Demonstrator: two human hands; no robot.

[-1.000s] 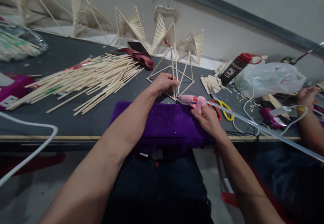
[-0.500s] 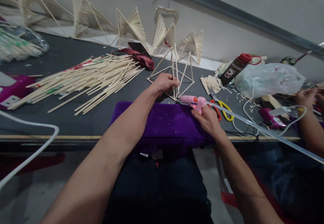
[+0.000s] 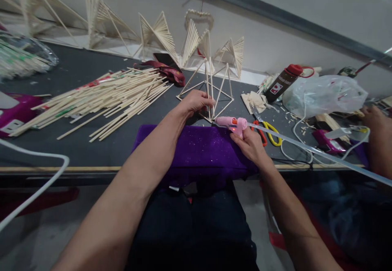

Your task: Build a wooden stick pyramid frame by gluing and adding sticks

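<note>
My left hand (image 3: pixel 196 101) is closed, fingertips pinching a thin wooden stick (image 3: pixel 211 81) that stands upright at the near corner of a small stick frame (image 3: pixel 224 108). The frame rests on the dark table, its edges forming open triangles. In my right hand (image 3: pixel 250 143) is a pink glue gun (image 3: pixel 232 122), its nozzle pointing left at the frame's near bottom corner. Whether the tip touches the wood I cannot tell. A long translucent glue stick (image 3: pixel 301 146) runs out of the gun's back to the right. Beneath my wrists lies a purple cushion (image 3: pixel 199 146).
Many loose sticks (image 3: pixel 116 93) lie to the left. Finished fan-like stick models (image 3: pixel 159 34) line the wall. Scissors (image 3: pixel 272 134), a bottle (image 3: pixel 283 83), a plastic bag (image 3: pixel 324 95) and white cables (image 3: pixel 295 130) are at right, near another person's hand (image 3: pixel 378 126).
The view has shifted slightly. My hands keep nearly the same place at the frame, with the glue gun still at its corner. The other person's hand at far right has moved.
</note>
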